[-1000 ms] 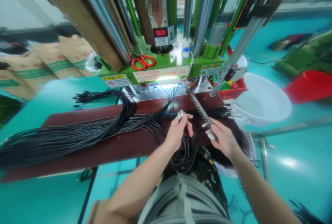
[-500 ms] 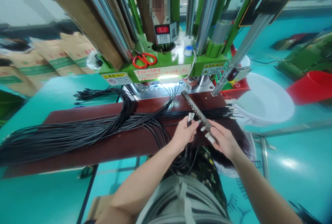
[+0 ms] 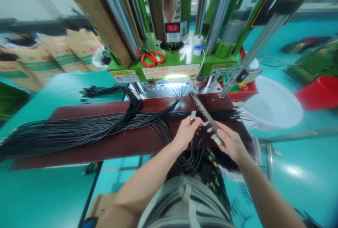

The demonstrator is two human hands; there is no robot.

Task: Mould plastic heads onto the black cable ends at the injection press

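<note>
My right hand (image 3: 232,140) is closed around the near end of a long, narrow metal bar (image 3: 202,110) with slots along it. The bar slants away toward the machine, and several small silvery pieces (image 3: 210,129) stick out from its left side near my fingers. Just left of the bar, my left hand (image 3: 187,131) pinches a cable connector (image 3: 193,115) whose metal end points up. Black cables (image 3: 192,155) hang below that hand in loops over the lap. The fingertips of my left hand are partly hidden.
A green press machine (image 3: 158,67) stands ahead, with red-handled scissors (image 3: 153,59) on its ledge. Bundled black cables (image 3: 79,129) lie across the brown board (image 3: 126,147). To the right are a white tub (image 3: 274,104) and a red bucket (image 3: 319,94). Paper sacks (image 3: 55,57) stand at left.
The view has shifted slightly, moving the machine right in the picture. My left hand has drawn a little away from the bar, and its connector stands more upright. My right hand still holds the bar.
</note>
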